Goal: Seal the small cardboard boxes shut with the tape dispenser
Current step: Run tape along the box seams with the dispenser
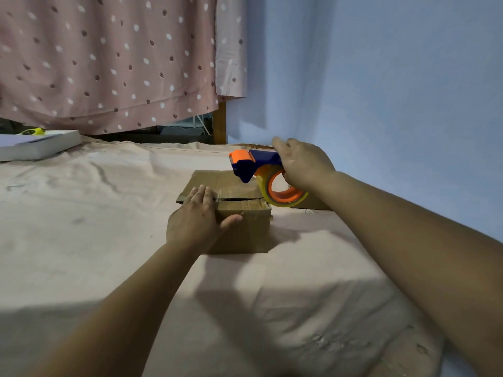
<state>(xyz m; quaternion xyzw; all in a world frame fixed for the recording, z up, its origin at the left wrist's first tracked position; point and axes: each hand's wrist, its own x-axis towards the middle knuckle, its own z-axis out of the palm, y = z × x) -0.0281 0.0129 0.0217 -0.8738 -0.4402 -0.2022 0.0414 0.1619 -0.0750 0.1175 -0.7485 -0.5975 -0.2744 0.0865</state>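
At the far left, a flat white box [38, 145] is being shown lying on a wrinkled pale sheet [81, 213], with a small yellow object [32, 131] resting on it. Behind them, a pink spotted curtain [109, 63] is being shown hanging down. Near the middle, a small cardboard box [253, 232] is being pressed onto the sheet by the left hand [198, 221]. Its fingers are being laid straight and flat on the box's top, with the thumb lying along the front edge. The top flaps are being shown folded down, with a dark gap along their seam. Just right of that, a blue and orange tape dispenser [261, 170] is being gripped by the right hand [304, 164], the fingers being curled round its handle. The tape roll is being held at the box's far right corner; whether it is touching the cardboard cannot be told. To the right, a pale blue wall [394, 104] is being shown.
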